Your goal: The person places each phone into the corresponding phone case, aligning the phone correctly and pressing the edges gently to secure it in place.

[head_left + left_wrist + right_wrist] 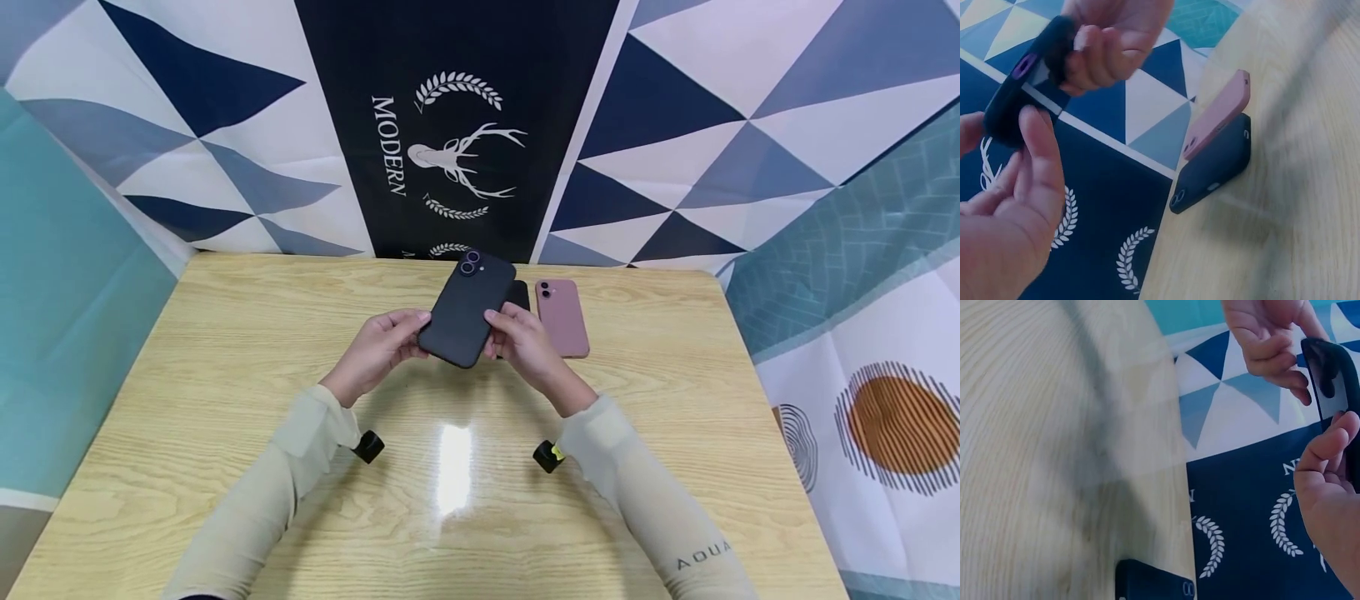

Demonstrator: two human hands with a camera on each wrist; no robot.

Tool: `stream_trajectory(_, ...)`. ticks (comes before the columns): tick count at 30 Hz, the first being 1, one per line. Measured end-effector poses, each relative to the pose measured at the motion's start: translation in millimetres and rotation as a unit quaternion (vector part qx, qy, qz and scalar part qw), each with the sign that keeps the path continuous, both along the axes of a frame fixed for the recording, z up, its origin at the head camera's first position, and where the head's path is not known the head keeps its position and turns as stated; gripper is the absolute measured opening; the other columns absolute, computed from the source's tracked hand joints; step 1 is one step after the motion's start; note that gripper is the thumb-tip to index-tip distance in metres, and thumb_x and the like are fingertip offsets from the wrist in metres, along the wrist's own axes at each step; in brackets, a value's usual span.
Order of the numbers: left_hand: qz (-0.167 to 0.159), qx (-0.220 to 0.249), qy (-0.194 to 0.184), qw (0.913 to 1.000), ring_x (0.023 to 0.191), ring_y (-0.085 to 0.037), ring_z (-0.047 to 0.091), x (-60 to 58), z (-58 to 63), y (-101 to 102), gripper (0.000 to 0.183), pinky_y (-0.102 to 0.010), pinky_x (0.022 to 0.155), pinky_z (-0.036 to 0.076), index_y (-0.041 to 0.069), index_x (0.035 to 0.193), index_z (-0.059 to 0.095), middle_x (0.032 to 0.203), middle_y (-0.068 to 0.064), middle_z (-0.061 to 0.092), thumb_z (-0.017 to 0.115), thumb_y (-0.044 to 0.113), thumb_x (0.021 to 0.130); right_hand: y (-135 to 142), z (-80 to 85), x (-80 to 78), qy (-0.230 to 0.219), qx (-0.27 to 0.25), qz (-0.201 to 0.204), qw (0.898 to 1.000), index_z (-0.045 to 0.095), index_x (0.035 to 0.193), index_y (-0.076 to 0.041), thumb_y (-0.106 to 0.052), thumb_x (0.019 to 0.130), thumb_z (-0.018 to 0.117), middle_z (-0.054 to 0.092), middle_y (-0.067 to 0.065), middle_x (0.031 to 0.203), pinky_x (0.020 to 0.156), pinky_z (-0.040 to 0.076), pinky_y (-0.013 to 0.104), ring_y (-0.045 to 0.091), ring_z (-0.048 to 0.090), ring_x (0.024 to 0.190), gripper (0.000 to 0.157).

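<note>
Both hands hold a black phone (467, 310) above the table, its back with two purple-ringed lenses facing up in the head view. The left hand (381, 348) pinches its lower left edge, thumb on the back. On the opposite edge, the right hand (527, 348) grips it between thumb and fingers. The phone's glossy screen side (1327, 387) shows in the right wrist view. Beneath and behind the right hand lies a second black phone (519, 293), partly covered in the head view and plainer in the left wrist view (1215, 165). Beside it lies a pink phone (562, 318), camera side up.
The wood-grain table (225, 467) reaches to a patterned cloth backdrop (465, 125) at its far edge. Similar cloth hangs at both sides. A black wrist-worn device (368, 447) sits under the left sleeve and another (548, 456) under the right.
</note>
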State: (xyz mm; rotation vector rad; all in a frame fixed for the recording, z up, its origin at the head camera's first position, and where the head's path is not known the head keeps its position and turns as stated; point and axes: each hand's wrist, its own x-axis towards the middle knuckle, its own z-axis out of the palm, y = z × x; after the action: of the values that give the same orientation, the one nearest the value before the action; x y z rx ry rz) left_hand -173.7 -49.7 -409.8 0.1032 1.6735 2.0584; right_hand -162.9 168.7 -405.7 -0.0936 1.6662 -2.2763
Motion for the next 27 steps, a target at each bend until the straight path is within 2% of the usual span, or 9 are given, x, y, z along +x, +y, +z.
stream_trajectory(3, 0.017, -0.029, 0.001, 0.9994, 0.077, -0.007, 0.064, -1.4, 0.4, -1, 0.035, -0.021, 0.073, 0.055, -0.005, 0.121, 0.055, 0.092, 0.006, 0.066, 0.057, 0.016, 0.094, 1, -2.9, 0.3, -0.005, 0.021, 0.019, 1.000, 0.046, 0.080, -0.009, -0.009, 0.099, 0.038, 0.055, -0.001, 0.062, 0.053, 0.045, 0.020, 0.009, 0.053, 0.053, 0.021)
stream_trajectory(8, 0.034, -0.067, 0.003, 0.9972, 0.076, -0.006, 0.064, -3.1, -3.4, -2, 0.036, -0.021, 0.073, 0.055, -0.010, 0.121, 0.055, 0.095, 0.005, 0.065, 0.059, 0.009, 0.091, 0, -8.9, -0.7, -0.008, 0.081, 0.024, 0.996, 0.049, 0.087, -0.004, -0.013, 0.099, 0.042, 0.057, -0.001, 0.065, 0.057, 0.049, 0.020, 0.009, 0.056, 0.057, 0.017)
stream_trajectory(11, 0.039, -0.075, 0.006, 0.9964, 0.076, -0.005, 0.064, -4.1, -7.6, -4, 0.035, -0.020, 0.073, 0.055, -0.010, 0.120, 0.055, 0.095, 0.004, 0.065, 0.059, 0.007, 0.091, -1, -12.2, -1.8, -0.009, 0.114, 0.018, 0.993, 0.051, 0.103, 0.004, -0.011, 0.099, 0.043, 0.058, -0.001, 0.067, 0.058, 0.050, 0.020, 0.009, 0.058, 0.059, 0.018)
stream_trajectory(14, 0.044, -0.085, 0.002, 0.9954, 0.077, -0.004, 0.063, -5.7, -12.6, -6, 0.035, -0.019, 0.072, 0.055, -0.011, 0.121, 0.055, 0.096, 0.003, 0.064, 0.059, 0.007, 0.091, -1, -14.5, -3.4, -0.015, 0.136, 0.009, 0.991, 0.043, 0.126, 0.009, -0.008, 0.098, 0.045, 0.060, -0.001, 0.070, 0.060, 0.052, 0.020, 0.008, 0.059, 0.060, 0.033)
stream_trajectory(17, 0.052, -0.094, -0.003, 0.9942, 0.075, -0.003, 0.062, -7.8, -19.2, -7, 0.035, -0.017, 0.070, 0.054, -0.011, 0.121, 0.055, 0.095, 0.004, 0.064, 0.059, 0.008, 0.091, -2, -17.4, -5.3, -0.017, 0.159, -0.003, 0.987, 0.035, 0.136, 0.009, -0.005, 0.095, 0.050, 0.062, -0.003, 0.070, 0.064, 0.055, 0.022, 0.007, 0.060, 0.061, 0.046)
stream_trajectory(22, 0.055, -0.109, -0.010, 0.9925, 0.070, -0.003, 0.060, -9.7, -29.7, -6, 0.034, -0.018, 0.067, 0.054, -0.009, 0.119, 0.056, 0.088, 0.008, 0.064, 0.060, 0.010, 0.091, -6, -23.8, -6.9, -0.017, 0.199, -0.043, 0.979, 0.044, 0.132, 0.009, -0.005, 0.092, 0.056, 0.063, -0.005, 0.067, 0.067, 0.057, 0.029, 0.008, 0.061, 0.060, 0.043)
stream_trajectory(27, 0.056, -0.133, -0.016, 0.9894, 0.070, -0.004, 0.058, -11.0, -36.2, -6, 0.032, -0.020, 0.069, 0.054, -0.005, 0.119, 0.058, 0.088, 0.005, 0.062, 0.060, 0.012, 0.091, -10, -29.7, -10.1, -0.027, 0.204, -0.079, 0.976, 0.053, 0.125, 0.008, -0.004, 0.090, 0.059, 0.065, -0.003, 0.070, 0.063, 0.057, 0.027, 0.010, 0.062, 0.059, 0.038)
